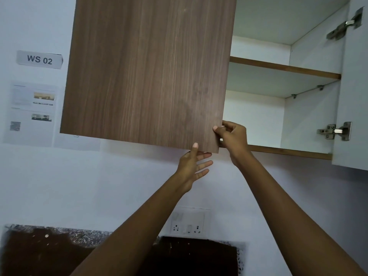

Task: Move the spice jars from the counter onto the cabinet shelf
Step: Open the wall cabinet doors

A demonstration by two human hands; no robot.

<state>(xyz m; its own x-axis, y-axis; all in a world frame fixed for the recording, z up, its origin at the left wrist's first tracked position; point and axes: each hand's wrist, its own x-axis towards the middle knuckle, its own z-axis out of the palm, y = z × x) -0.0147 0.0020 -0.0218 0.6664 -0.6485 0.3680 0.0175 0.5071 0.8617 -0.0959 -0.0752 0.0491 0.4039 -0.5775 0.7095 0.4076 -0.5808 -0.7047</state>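
The wood-grain left cabinet door (147,72) is gripped at its lower right corner, near the middle of the view. The right hand (233,138) is curled round the door's free vertical edge, thumb on the front face. The left hand (191,164), at 7 o'clock from it, is set under the bottom edge: its thumb is pressed on the front, and the fingers that show are held straight and spread. Whether a finger is hooked behind the panel cannot be told.

At 2 o'clock the cabinet interior is exposed, the right door (354,96) swung wide. No jar is seen on the part of the middle shelf (284,68) that shows, nor on the cabinet floor (288,151).

No spice jars are seen anywhere; only a strip of the speckled counter (39,251) is shown at 7 o'clock, and the jars are presumably out of view there. The task is judged barely begun: only the door is being handled, and every jar is left to be moved.
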